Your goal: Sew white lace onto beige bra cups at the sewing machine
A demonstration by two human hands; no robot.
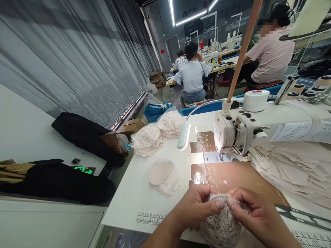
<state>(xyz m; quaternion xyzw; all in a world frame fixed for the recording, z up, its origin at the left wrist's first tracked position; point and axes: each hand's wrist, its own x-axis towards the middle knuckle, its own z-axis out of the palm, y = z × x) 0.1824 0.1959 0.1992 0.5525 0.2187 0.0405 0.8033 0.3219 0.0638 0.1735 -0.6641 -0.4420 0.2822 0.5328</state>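
Near the table's front edge, both hands pinch the upper rim of a white lace piece. My left hand grips it between thumb and fingers on the left. My right hand holds the same rim just to the right, the two thumbs close together. The lace hangs rounded below the fingers, its lower part at the table edge. Beyond the hands stands a white sewing machine, its small lamp lit. A beige oval pad lies on thin white material to the left.
Two stacks of lace pieces sit at the table's back left. Pale cut pieces are heaped at right, near a dark slotted ruler. Brown covering lies before the machine. Several people sit at machines beyond.
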